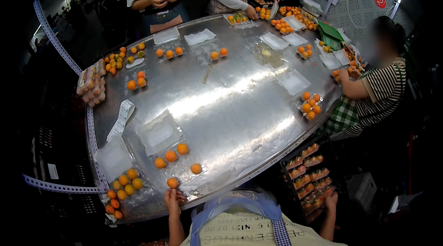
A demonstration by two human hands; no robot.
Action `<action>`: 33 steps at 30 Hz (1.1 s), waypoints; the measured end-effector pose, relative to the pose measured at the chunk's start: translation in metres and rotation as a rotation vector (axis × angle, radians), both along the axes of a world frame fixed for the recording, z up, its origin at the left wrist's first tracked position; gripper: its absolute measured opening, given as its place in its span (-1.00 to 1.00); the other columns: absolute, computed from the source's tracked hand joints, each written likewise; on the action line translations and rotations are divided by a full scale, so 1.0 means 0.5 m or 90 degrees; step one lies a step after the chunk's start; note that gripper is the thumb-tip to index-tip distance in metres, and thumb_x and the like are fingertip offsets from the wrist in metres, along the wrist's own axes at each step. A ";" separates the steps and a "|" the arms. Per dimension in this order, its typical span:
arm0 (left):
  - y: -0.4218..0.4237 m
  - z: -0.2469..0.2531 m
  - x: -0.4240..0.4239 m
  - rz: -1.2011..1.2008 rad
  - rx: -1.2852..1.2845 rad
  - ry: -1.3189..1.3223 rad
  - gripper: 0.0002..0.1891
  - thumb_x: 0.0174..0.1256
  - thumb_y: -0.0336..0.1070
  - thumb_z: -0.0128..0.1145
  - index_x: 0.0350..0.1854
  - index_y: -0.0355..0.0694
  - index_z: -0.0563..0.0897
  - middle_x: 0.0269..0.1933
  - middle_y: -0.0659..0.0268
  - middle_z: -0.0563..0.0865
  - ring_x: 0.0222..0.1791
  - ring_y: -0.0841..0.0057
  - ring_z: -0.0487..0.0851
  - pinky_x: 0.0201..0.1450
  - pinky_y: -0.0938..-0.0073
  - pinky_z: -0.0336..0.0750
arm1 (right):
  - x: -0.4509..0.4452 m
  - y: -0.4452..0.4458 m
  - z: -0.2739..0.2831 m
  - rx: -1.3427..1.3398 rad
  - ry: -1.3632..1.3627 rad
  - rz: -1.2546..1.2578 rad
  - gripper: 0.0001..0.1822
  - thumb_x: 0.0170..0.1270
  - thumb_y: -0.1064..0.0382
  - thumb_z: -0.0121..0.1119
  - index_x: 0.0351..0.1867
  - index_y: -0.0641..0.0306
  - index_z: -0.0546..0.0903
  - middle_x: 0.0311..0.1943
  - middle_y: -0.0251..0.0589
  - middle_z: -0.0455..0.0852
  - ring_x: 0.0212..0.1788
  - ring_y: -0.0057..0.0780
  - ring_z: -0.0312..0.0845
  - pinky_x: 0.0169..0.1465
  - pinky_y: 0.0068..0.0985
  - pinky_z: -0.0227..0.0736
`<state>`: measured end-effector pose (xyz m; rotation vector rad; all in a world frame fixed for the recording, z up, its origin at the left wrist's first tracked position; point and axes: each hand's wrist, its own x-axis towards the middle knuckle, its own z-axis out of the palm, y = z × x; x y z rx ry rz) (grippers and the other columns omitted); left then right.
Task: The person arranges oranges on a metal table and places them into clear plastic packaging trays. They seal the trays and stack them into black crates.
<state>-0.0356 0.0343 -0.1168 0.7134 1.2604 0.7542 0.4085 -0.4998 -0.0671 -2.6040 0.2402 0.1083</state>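
Observation:
My left hand (174, 200) is at the table's near edge, with its fingertips on a round orange fruit (172, 183). That fruit is at the near corner of an open clear plastic clamshell tray (176, 166). Several similar fruits sit in the tray, and its lid holds a white pad (160, 136). Down to the right, my right hand (331, 200) reaches to the side of a black plastic crate (285, 173). Filled clear packs of fruit (311, 176) lie in rows in it. Whether my right fingers grip a pack is too dark to tell.
A metal table (221, 107) spreads before me. Yellower fruits (129, 189) fill a tray at left, near a curled label strip (121, 119). Stacked packs (91, 83) stand at the left edge. Three people work around the table; one person (375, 86) is at right, beyond a filled tray (310, 106).

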 end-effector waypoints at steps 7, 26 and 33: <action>0.000 0.008 0.003 0.009 0.013 0.010 -0.81 0.41 -0.23 0.05 -0.11 -0.23 0.47 -0.39 0.28 0.62 -0.62 0.58 0.60 -0.65 0.68 0.46 | 0.027 0.125 0.221 0.153 0.123 -0.046 -0.88 0.14 0.40 0.07 -0.41 0.27 0.35 -0.65 -0.21 0.48 -0.72 -0.48 0.38 -0.68 -0.48 0.26; -0.003 0.006 0.007 0.016 0.037 0.032 -0.83 0.42 -0.25 0.05 -0.14 -0.25 0.47 -0.39 0.24 0.63 -0.61 0.57 0.61 -0.65 0.67 0.46 | 0.106 0.514 0.513 0.406 0.025 0.366 -0.85 0.11 0.50 0.09 -0.35 0.31 0.36 -0.69 -0.46 0.39 -0.77 -0.74 0.22 -0.68 -0.70 0.08; -0.001 -0.030 -0.003 0.000 0.015 -0.003 -0.80 0.39 -0.27 0.08 -0.11 -0.29 0.46 -0.39 0.21 0.64 -0.64 0.51 0.61 -0.65 0.62 0.50 | 0.214 0.733 0.362 0.289 -0.103 0.591 -0.69 0.06 0.32 0.23 -0.19 0.43 0.47 -0.46 -0.21 0.63 -0.43 -0.50 0.57 -0.34 -0.47 0.47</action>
